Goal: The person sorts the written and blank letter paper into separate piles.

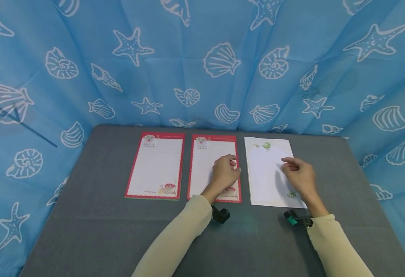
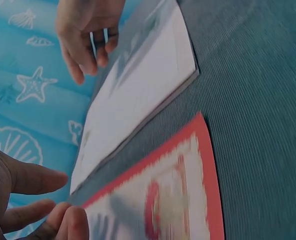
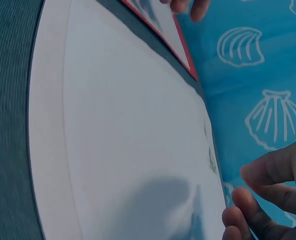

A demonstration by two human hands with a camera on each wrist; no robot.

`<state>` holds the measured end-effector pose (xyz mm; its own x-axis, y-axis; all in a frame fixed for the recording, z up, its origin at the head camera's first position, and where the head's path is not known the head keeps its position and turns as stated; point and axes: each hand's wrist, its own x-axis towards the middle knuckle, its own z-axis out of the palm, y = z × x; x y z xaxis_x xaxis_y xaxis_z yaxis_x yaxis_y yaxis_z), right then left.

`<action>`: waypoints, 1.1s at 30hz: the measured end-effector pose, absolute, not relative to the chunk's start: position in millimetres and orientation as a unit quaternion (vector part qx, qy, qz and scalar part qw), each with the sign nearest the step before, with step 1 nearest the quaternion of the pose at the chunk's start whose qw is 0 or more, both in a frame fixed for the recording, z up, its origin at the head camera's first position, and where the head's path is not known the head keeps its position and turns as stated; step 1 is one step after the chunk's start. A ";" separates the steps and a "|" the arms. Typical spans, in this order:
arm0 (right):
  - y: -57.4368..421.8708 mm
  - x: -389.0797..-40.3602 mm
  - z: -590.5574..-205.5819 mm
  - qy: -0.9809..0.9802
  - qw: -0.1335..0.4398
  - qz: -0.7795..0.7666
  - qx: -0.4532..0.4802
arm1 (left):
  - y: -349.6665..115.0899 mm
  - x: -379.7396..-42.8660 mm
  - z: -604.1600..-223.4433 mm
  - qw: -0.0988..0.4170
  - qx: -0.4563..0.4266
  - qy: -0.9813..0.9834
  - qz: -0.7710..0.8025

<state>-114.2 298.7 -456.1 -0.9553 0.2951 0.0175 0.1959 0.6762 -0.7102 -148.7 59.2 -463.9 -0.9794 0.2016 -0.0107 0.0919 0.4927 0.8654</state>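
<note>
Three paper pads lie in a row on a grey table. A red-bordered pad (image 1: 157, 165) is at the left, and a second red-bordered pad (image 1: 200, 165) is in the middle. At the right lies a white pad (image 1: 265, 173) with small green leaf prints. My left hand (image 1: 224, 172) hovers over the right side of the middle pad, fingers loosely bent with nothing between them. Above the right edge of the white pad is my right hand (image 1: 301, 176), also holding nothing and casting a shadow on the sheet. Both wrist views show the fingers apart from the paper.
The grey table (image 1: 95, 234) reaches back to a blue curtain (image 1: 188, 69) printed with white shells and starfish. A dark strapped device sits on each wrist, the left one (image 1: 221, 214) and the right one (image 1: 297, 219).
</note>
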 end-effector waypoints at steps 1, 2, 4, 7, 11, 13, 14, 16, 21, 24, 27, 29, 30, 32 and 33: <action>295.6 -115.1 -456.6 -0.913 0.069 0.382 -0.127 | 56.1 -148.9 -464.2 0.052 0.088 0.865 0.491; 292.1 -116.4 -457.3 -0.913 0.075 0.384 -0.118 | 53.0 -149.3 -464.5 0.046 0.091 0.868 0.485; 284.2 -119.2 -458.7 -0.911 0.083 0.391 -0.102 | 46.5 -150.0 -465.8 0.038 0.092 0.873 0.478; 271.4 -123.9 -461.3 -0.907 0.089 0.404 -0.085 | 36.2 -151.3 -467.8 0.026 0.090 0.877 0.472; 253.5 -128.3 -464.1 -0.900 0.080 0.423 -0.072 | 23.4 -152.8 -469.2 0.018 0.084 0.879 0.468; 244.8 -130.2 -465.7 -0.897 0.074 0.432 -0.063 | 17.5 -153.5 -468.9 0.012 0.083 0.881 0.467; 240.8 -131.2 -466.5 -0.895 0.071 0.436 -0.058 | 14.6 -154.0 -468.8 0.008 0.082 0.881 0.465; 232.7 -132.7 -467.8 -0.893 0.065 0.442 -0.046 | 9.0 -155.0 -468.3 0.003 0.081 0.881 0.466; 214.3 -135.6 -468.4 -0.889 0.052 0.454 -0.011 | -4.7 -158.1 -469.1 -0.016 0.076 0.888 0.454; 204.4 -137.9 -468.4 -0.886 0.049 0.460 0.006 | -12.9 -159.4 -468.4 -0.025 0.071 0.893 0.444; 195.7 -140.0 -468.6 -0.883 0.049 0.466 0.016 | -20.1 -160.3 -467.0 -0.023 0.065 0.893 0.445; 190.4 -141.4 -469.2 -0.881 0.047 0.470 0.018 | -24.1 -160.6 -466.4 -0.019 0.061 0.893 0.445; 187.9 -142.1 -469.6 -0.880 0.045 0.472 0.017 | -25.8 -160.8 -466.3 -0.017 0.059 0.893 0.445; 183.4 -143.4 -470.7 -0.880 0.040 0.474 0.015 | -28.9 -161.0 -466.4 -0.017 0.057 0.895 0.443; 181.3 -144.0 -471.1 -0.880 0.038 0.474 0.014 | -30.3 -161.1 -466.8 -0.018 0.057 0.897 0.439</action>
<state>-144.0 181.3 -471.1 -0.9968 0.0118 0.0794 -0.0598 0.5512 -0.8323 -161.1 -30.3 -466.8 -0.9929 0.0855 0.0822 0.1174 0.6081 0.7851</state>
